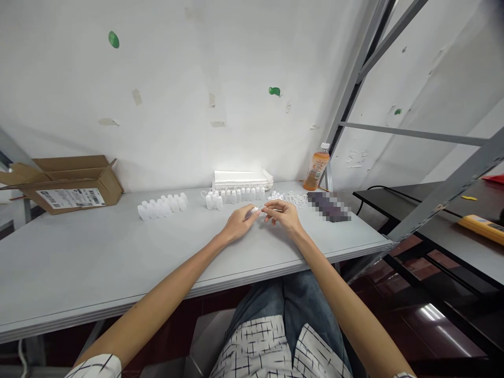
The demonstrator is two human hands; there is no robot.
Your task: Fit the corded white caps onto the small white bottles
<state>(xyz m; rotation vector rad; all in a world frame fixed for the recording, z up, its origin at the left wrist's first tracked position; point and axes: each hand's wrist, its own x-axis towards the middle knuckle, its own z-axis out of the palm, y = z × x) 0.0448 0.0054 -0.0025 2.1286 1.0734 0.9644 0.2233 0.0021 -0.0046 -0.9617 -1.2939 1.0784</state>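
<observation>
My left hand (239, 222) is closed around a small white bottle (254, 210), of which only the top end shows past the fingers. Close by on the right, my right hand (284, 214) pinches something thin at that end; it is too small to make out. Just beyond my hands stands a row of small white bottles (242, 196), several with white loops at their tops. A tangle of white cords (297, 199) lies behind my right hand. Farther left, more small white bottles (162, 206) sit in a group on the grey table (118, 262).
A white stack (241, 179) rests against the wall behind the bottles. An open cardboard box (79, 184) is at the left; an orange drink bottle (316, 168) and a blurred dark item (329, 206) are at the right. Metal posts frame the table's right end.
</observation>
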